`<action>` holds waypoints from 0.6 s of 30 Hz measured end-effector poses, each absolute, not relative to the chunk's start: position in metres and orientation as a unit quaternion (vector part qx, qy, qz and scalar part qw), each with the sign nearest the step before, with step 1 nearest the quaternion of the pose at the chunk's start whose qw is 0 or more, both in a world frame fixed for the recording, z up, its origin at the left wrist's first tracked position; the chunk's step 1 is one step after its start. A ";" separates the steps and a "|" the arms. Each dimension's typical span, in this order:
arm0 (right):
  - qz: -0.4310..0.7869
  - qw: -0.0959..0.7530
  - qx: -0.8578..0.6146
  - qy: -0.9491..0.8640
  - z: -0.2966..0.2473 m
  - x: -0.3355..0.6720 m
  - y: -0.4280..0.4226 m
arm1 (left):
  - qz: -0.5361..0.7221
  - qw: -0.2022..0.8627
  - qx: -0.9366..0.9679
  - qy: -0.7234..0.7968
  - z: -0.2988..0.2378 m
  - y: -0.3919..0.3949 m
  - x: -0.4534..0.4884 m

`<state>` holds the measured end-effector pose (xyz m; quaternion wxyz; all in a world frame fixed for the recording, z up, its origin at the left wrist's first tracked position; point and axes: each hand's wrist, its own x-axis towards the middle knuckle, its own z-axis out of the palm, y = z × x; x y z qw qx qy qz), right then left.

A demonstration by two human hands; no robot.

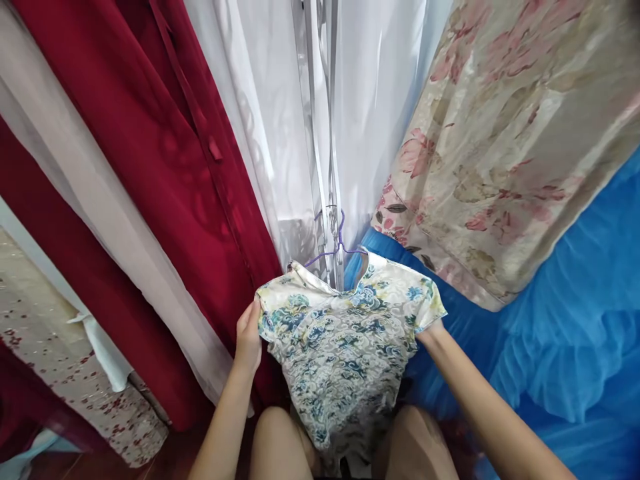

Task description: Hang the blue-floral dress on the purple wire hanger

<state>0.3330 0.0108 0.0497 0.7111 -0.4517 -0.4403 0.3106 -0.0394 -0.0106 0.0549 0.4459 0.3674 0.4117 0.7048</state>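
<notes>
A short-sleeved floral blouse (345, 333), white with blue, green and yellow patterns, is on a thin purple hanger (341, 244) in front of my knees. Its neckline faces away from me and its hem falls toward my lap. My left hand (249, 337) grips the edge of the left-side sleeve, fingers closed on the cloth. On the other side, my right hand (431, 331) reaches under the right-side sleeve, and the fabric hides its fingers. The hanger's hook stands by white straps (326, 133) hanging down the middle; whether it is hooked on them I cannot tell.
Long garments hang close around: a dark red one (165, 133) to the left, white fabric (280, 100) behind, and a beige floral skirt (480, 180) at the right. Blue ruffled fabric (560, 327) spreads low on the right. A sequined beige cloth (75, 360) hangs at far left.
</notes>
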 end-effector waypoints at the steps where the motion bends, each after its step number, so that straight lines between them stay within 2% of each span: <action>1: 0.366 0.711 -0.439 -0.409 0.054 0.336 0.006 | 0.717 0.458 0.334 0.406 0.058 -0.017 -0.034; 4: 0.551 0.697 -0.364 -0.280 0.077 0.336 -0.015 | 0.759 0.465 0.241 0.387 0.077 -0.027 -0.018; 7: 0.620 0.700 -0.281 -0.217 0.114 0.329 -0.042 | 0.787 0.454 0.193 0.371 0.106 -0.023 -0.007; 10: 0.614 0.711 -0.228 -0.254 0.149 0.322 -0.071 | 0.788 0.475 0.179 0.347 0.132 -0.018 -0.003; 14: 0.544 0.744 -0.225 -0.317 0.178 0.326 -0.093 | 0.782 0.487 0.240 0.306 0.155 -0.021 0.006; 16: 0.518 0.759 -0.247 -0.308 0.182 0.332 -0.097 | 0.772 0.456 0.322 0.304 0.160 -0.021 0.012; 18: 0.500 0.776 -0.266 -0.277 0.175 0.339 -0.104 | 0.764 0.374 0.403 0.336 0.157 -0.018 0.018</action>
